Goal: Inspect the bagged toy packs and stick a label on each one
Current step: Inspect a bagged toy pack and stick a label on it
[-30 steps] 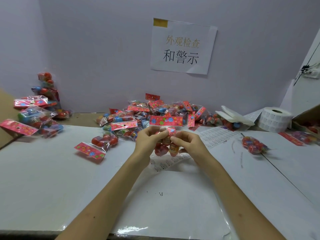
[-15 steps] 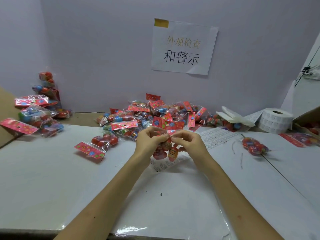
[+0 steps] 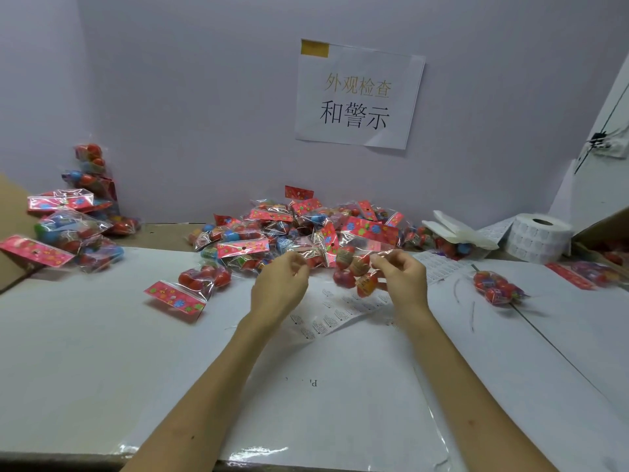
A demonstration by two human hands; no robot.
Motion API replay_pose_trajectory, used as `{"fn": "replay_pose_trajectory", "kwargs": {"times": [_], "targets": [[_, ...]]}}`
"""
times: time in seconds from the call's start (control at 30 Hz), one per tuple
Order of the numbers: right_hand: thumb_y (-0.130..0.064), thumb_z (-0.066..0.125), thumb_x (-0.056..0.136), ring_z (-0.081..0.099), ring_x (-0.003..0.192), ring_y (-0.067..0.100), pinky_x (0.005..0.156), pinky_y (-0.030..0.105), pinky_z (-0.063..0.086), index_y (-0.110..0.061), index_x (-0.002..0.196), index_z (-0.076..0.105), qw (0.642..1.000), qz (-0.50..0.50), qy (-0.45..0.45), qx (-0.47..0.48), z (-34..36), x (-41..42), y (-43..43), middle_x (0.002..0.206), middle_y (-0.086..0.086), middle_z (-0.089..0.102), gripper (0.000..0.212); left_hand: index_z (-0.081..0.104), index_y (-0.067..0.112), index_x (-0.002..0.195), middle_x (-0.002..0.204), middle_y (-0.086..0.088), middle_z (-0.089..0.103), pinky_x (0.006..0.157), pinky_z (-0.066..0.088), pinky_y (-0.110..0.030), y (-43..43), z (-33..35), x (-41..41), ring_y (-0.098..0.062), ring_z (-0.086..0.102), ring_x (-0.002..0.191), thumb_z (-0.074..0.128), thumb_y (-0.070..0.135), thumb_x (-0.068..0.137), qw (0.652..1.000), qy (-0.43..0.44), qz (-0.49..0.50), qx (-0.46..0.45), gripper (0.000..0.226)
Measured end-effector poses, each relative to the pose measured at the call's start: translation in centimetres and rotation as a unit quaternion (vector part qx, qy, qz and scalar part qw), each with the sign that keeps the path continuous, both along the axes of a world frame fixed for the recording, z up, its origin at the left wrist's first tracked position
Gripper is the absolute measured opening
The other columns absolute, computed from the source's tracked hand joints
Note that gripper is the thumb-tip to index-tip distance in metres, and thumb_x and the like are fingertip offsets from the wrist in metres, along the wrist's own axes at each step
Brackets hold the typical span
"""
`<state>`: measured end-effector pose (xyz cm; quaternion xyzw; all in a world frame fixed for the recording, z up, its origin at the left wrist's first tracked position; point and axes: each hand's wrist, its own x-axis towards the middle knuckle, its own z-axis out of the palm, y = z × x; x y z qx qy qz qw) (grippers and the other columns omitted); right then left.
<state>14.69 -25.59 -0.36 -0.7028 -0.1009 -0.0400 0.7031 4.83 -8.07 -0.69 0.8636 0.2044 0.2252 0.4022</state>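
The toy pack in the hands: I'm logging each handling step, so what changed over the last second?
The left hand and right hand moved apart sideways, stretching the toy pack wide between them; each kept its pinching grip on the bag. The pile of packs, label sheet and label roll stayed put.

A single wide-angle view is taken from the person's head, directed forward and down over the white table (image 3: 85, 352) toward the back wall (image 3: 187, 97). The forearms are seen entering from the bottom edge, and the left hand (image 3: 279, 286) and right hand (image 3: 405, 281), with the toy pack (image 3: 352, 267) pinched between them, are framed close, near the middle. Straight lines are bowed toward the frame's edges.
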Motion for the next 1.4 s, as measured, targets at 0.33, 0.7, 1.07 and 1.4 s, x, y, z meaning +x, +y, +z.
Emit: {"fn": "replay_pose_trajectory", "kwargs": {"times": [0.33,0.7,1.07,1.4], "targets": [[-0.009,0.077,0.087,0.075,0.081,0.019,0.063,0.029,0.062,-0.013,0.087,0.069,0.99,-0.087,0.036,0.106,0.1,0.3,-0.6,0.087,0.005,0.073,0.008,0.07,0.032,0.114,0.127,-0.002,0.051,0.105,0.041,-0.04,-0.5,-0.3,-0.4,-0.024,0.045,0.128,0.072,0.049,0.088,0.951,0.186,-0.18,0.167,0.032],[-0.004,0.062,0.097,0.074,0.093,0.011,0.077,0.018,0.054,-0.013,0.106,0.076,0.96,0.221,-0.111,-0.129,0.0,-1.3,0.6,0.095,-0.003,0.079,0.019,0.05,0.039,0.144,0.155,0.003,0.04,0.115,0.03,-0.047,-1.9,-1.0,-0.1,-0.023,0.033,0.14,0.07,0.047,0.09,0.912,0.193,-0.286,0.222,0.058],[-0.058,0.084,0.071,0.04,0.137,0.002,0.113,0.03,0.034,-0.047,0.138,0.054,0.846,0.32,-0.06,-0.423,-1.5,-0.3,-0.7,0.158,-0.018,0.036,0.073,0.054,0.025,0.139,0.149,-0.009,0.044,0.109,0.031,-0.046,-0.6,-2.2,0.1,-0.028,0.036,0.139,0.058,0.055,0.095,0.945,0.187,-0.082,0.254,0.053],[-0.037,0.084,0.078,0.051,0.129,0.004,0.107,0.027,0.039,-0.038,0.134,0.063,0.864,0.264,-0.101,-0.417,-1.8,-0.1,-0.6,0.145,-0.015,0.054,0.06,0.075,0.01,0.104,0.108,-0.008,0.072,0.079,0.054,-0.038,0.5,-0.9,-0.2,-0.021,0.067,0.093,0.066,0.041,0.094,0.987,0.125,-0.084,0.047,0.033]]}}
